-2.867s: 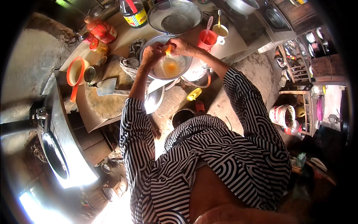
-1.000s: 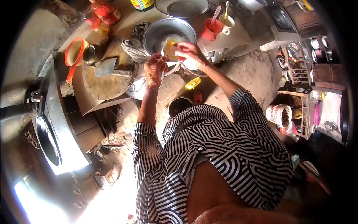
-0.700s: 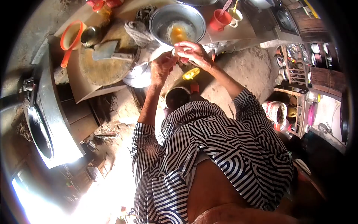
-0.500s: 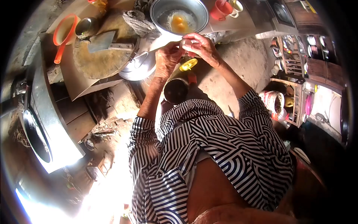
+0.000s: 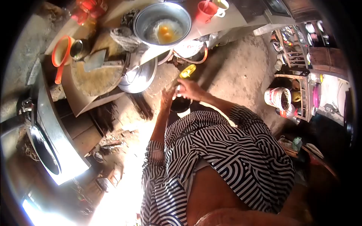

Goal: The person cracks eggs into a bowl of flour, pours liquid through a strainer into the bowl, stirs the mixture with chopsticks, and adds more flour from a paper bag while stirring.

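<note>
the right grip [image 5: 190, 90] is clamped on a small pale shell [image 5: 178, 90], the left grip [image 5: 167, 97] just beside it, too blurred to tell how closed; beyond both, on the worktop [image 5: 230, 18], a round, smooth metal bowl [image 5: 145, 23] holds glossy yolks [image 5: 165, 34] over pale powder [image 5: 154, 36]; leftward lies a round wooden board [image 5: 90, 83]

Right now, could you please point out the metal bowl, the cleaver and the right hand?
Metal bowl [image 5: 161, 12]: head view, on its inner wall.
Cleaver [image 5: 96, 61]: head view, on its blade.
Right hand [image 5: 191, 90]: head view, on the back of it.
</note>
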Tool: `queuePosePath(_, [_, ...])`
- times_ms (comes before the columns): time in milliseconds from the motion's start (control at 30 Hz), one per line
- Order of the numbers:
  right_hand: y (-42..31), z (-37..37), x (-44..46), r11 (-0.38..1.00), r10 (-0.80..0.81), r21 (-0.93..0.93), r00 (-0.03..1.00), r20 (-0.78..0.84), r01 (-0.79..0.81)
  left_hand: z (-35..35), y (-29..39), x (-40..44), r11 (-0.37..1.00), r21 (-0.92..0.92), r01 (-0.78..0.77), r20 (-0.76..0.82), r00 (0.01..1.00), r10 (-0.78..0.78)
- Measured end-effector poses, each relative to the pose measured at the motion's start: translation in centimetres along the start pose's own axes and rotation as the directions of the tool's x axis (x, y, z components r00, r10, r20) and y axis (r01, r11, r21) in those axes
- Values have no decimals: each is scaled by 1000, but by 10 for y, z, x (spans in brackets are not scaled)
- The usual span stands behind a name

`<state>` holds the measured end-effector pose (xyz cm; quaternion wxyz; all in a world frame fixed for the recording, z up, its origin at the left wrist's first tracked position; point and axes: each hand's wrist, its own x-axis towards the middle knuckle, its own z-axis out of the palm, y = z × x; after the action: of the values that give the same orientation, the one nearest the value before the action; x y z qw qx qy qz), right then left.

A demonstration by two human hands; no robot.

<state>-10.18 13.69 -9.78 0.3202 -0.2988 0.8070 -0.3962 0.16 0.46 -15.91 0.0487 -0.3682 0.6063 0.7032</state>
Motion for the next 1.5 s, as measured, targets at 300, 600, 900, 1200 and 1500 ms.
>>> queuePosePath(300, [4,-103,65,862,233,492,957,-171,-122,18,144,15,867,-498,-6,210,969,127])
queuePosePath(600, [-55,-233,225,769,334,638,877,-346,-41,28,206,97,689,-722,70,-12,993,-114])
queuePosePath(900, [-18,-239,268,633,116,774,987,-111,13,15,195,30,641,-741,-201,26,945,326])
queuePosePath(1200, [31,-240,325,918,-395,-110,886,-242,380,-25,140,-38,598,-57,-800,-137,599,789])
queuePosePath(1500, [9,-262,287,17,207,991,970,125,-131,-145,142,-149,823,-459,-334,-203,942,269])
